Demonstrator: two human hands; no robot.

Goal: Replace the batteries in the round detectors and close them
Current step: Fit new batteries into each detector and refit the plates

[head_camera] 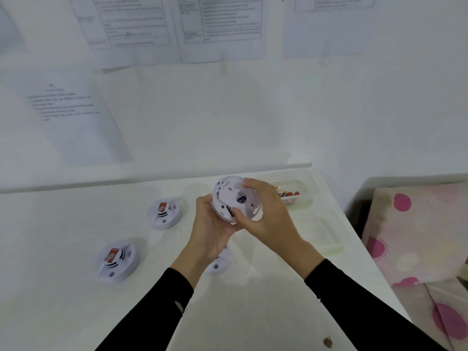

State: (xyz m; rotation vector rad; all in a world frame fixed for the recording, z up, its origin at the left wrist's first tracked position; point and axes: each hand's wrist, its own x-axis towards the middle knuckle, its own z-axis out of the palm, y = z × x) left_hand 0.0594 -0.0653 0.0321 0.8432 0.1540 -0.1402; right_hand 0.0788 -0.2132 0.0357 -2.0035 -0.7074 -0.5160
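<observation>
Left hand and right hand partly cover their detector.

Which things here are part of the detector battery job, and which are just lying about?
Job: round white plastic detector, gripped by left hand and right hand; three more on the white table: far-left detector, near-left detector, detector under the left forearm; clear plastic tub of batteries.
Lying about: second clear plastic tray (use unclear); printed paper sheets on wall; pink-spotted cloth.
</observation>
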